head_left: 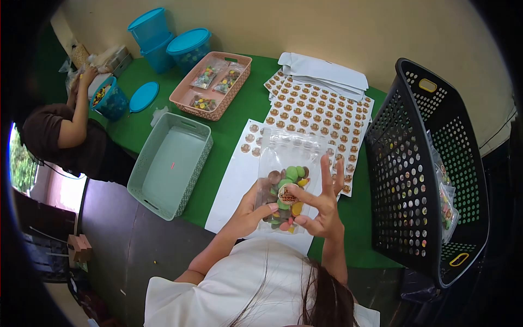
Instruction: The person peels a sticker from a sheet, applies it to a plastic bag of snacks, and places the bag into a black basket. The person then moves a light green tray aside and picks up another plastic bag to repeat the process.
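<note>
1. Broadly, the green worktop (pixel 229 131) carries printed label sheets (pixel 321 109), lying toward 1 o'clock.
2. Over the worktop's near edge, the clear pouch (pixel 274 155) of candies (pixel 293 173) has its long axis running roughly 12 to 6 o'clock.
3. The left hand (pixel 246 219) grasps the pouch from 8 o'clock, thumb in front.
4. The right hand (pixel 325 210), at 4 o'clock, is spread, not gripping.
5. The round sticker (pixel 286 196) lies on the pouch's front; the right index finger touches its 2-o'clock side, the left thumb near its 8.
</note>
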A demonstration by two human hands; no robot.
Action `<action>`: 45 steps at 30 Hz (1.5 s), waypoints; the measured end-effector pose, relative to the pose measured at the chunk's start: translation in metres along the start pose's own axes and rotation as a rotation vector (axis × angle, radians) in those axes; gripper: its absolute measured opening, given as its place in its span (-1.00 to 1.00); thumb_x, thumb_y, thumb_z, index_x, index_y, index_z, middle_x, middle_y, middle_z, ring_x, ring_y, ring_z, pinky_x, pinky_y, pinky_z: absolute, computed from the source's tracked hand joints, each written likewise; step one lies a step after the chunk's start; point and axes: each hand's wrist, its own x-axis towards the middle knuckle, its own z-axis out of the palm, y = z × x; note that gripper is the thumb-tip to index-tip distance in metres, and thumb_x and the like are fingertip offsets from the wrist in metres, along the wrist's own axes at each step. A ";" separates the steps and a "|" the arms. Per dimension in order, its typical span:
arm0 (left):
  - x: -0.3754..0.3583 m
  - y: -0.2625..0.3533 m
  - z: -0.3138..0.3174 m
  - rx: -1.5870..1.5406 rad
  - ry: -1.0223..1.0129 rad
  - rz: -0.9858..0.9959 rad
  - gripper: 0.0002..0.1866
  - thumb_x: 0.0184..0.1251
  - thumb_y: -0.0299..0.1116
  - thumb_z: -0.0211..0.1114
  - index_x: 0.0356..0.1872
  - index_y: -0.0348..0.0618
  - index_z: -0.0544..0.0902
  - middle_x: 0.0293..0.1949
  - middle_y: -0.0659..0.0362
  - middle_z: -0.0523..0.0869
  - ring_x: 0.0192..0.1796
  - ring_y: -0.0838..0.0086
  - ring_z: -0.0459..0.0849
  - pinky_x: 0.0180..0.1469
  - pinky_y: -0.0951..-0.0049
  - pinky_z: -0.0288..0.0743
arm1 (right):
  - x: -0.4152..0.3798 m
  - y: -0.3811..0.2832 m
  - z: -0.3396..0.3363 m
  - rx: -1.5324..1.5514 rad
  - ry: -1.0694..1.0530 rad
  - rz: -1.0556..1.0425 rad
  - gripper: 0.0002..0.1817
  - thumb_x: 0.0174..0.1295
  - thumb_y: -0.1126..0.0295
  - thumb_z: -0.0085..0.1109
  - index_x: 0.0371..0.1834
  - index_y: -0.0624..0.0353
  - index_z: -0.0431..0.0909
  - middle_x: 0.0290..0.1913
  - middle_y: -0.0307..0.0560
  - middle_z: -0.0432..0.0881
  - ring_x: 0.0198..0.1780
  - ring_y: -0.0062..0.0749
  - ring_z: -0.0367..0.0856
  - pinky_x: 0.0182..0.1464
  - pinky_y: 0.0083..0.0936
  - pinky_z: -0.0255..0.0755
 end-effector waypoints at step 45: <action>0.007 -0.010 -0.001 0.046 0.094 0.014 -0.54 0.11 -0.49 0.01 0.07 -0.27 0.18 -0.06 0.07 0.38 -0.01 0.45 0.39 0.01 0.46 0.29 | -0.023 0.002 0.021 0.095 -0.020 0.118 -0.64 0.00 0.00 0.05 -0.14 -0.22 0.54 0.30 0.11 -0.11 0.31 0.05 -0.46 0.21 -0.11 -0.61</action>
